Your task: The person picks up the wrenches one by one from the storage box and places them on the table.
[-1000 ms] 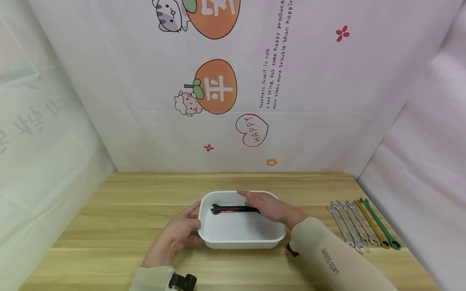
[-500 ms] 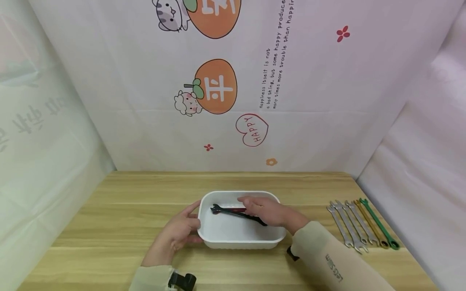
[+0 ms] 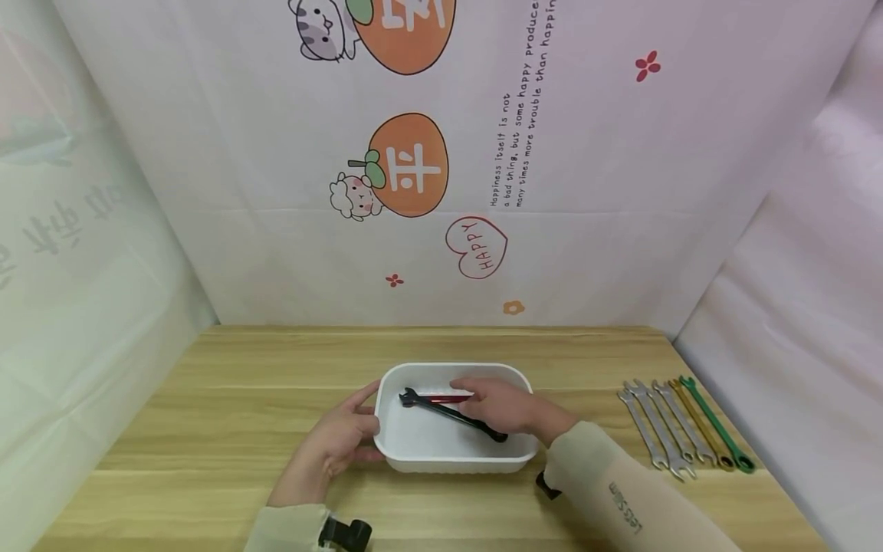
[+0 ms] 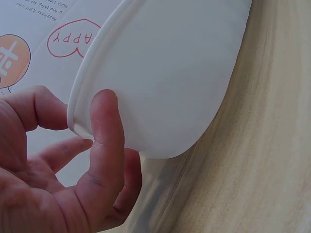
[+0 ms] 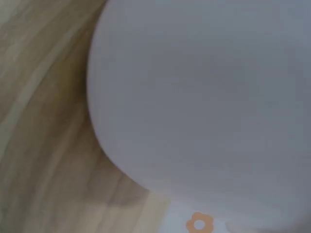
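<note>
A white plastic box (image 3: 441,464) stands on the table in the head view. My left hand (image 3: 339,438) grips its left end; in the left wrist view the thumb and fingers of that hand (image 4: 104,160) pinch the rim. Inside the box lies a black wrench (image 3: 448,412), slanting from upper left to lower right. A red wrench (image 3: 441,399) lies behind it, its right part hidden under my right hand (image 3: 507,406). That hand reaches into the box over the right side, thumb at the black wrench, one finger extended left. Its other fingers are hidden.
At the right of the table lie several silver wrenches (image 3: 662,429), a gold wrench (image 3: 704,425) and a green wrench (image 3: 717,423) side by side. A printed white cloth (image 3: 586,253) hangs behind the table. The right wrist view shows mostly the box's outer wall (image 5: 204,107).
The black wrench's right end has swung toward me, away from the red wrench, uncovering part of it. My right hand has shifted slightly nearer within the box. The left hand stays put.
</note>
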Demonstrator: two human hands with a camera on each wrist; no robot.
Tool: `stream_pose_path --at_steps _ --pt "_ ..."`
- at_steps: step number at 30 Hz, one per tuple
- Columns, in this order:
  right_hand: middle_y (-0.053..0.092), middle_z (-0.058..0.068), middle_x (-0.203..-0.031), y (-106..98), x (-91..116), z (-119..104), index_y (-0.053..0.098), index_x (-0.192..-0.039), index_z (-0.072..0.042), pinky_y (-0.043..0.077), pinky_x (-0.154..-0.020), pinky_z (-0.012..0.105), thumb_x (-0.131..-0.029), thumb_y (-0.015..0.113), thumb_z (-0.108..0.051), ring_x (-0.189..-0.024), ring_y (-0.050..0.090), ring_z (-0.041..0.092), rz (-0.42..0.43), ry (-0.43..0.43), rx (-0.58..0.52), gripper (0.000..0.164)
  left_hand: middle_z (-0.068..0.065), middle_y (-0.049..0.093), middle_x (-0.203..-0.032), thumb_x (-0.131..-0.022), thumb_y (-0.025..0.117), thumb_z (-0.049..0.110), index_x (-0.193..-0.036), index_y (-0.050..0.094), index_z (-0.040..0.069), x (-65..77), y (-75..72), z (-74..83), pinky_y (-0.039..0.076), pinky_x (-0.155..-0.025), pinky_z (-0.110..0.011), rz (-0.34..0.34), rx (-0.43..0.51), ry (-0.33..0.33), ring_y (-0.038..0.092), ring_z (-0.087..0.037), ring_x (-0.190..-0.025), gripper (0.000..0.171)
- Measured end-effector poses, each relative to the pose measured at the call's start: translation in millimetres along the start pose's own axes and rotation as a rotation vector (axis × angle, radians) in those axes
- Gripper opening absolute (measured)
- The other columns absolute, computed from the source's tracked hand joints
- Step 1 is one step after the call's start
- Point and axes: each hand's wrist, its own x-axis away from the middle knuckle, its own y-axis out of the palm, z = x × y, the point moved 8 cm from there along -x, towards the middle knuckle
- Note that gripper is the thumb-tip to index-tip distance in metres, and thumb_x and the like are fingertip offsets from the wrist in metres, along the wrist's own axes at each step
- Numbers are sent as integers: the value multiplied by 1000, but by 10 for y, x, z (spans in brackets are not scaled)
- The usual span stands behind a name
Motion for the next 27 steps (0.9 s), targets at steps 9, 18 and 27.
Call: stream_pose_path --at_steps 9,18,27 --pt "66 2 -127 155 -96 -18 44 -150 -8 49 -92 36 -86 67 -1 -109 63 18 -30 -79 86 68 -31 43 -131 -72 50 -12 -157 31 10 5 5 3 59 -60 -44 -11 8 -8 62 -36 -90 89" --pt "67 -8 -123 255 -186 26 49 -148 -12 46 -91 32 -79 72 4 -104 58 13 -17 -81 174 75 -31 43 -131 -73 51 -11 -157 31 10 -16 2 -15 59 -61 -43 -15 4 -11 62 -36 -90 88" --pt "72 -10 -111 267 -230 41 59 -140 -12 51 -75 28 -74 74 10 -85 61 9 -8 -85 92 71 -31 43 -133 -73 50 -11 -156 33 11 -21 -4 -6 59 -61 -43 -5 5 -17 61 -37 -91 88"
